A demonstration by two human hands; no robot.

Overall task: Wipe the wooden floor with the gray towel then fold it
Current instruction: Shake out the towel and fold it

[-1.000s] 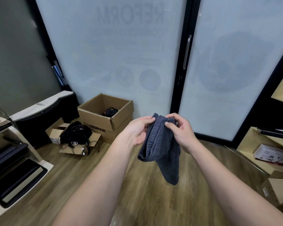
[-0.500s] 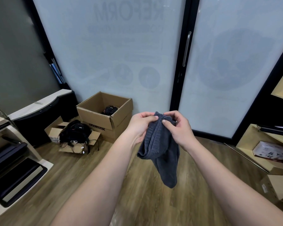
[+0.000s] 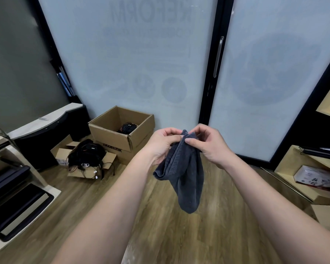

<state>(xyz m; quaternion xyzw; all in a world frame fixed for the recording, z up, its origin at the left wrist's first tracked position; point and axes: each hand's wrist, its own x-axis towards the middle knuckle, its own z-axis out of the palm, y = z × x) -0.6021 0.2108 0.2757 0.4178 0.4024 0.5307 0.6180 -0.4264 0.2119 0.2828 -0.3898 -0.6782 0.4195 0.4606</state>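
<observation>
my left hand (image 3: 161,144) and right hand (image 3: 208,143) both pinch the top of the gray towel (image 3: 181,168), which hangs bunched in the air above the wooden floor (image 3: 179,235). faint reversed lettering on the frosted glass door (image 3: 141,63) reads "reform"; the print on the cardboard box (image 3: 120,134) is too blurred to read.

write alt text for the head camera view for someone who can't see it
Two bare hands hold a gray towel up at its top edge, left hand and right hand pinching it close together so it hangs bunched above a wooden floor. Behind are frosted glass doors and an open cardboard box holding black cables.
</observation>
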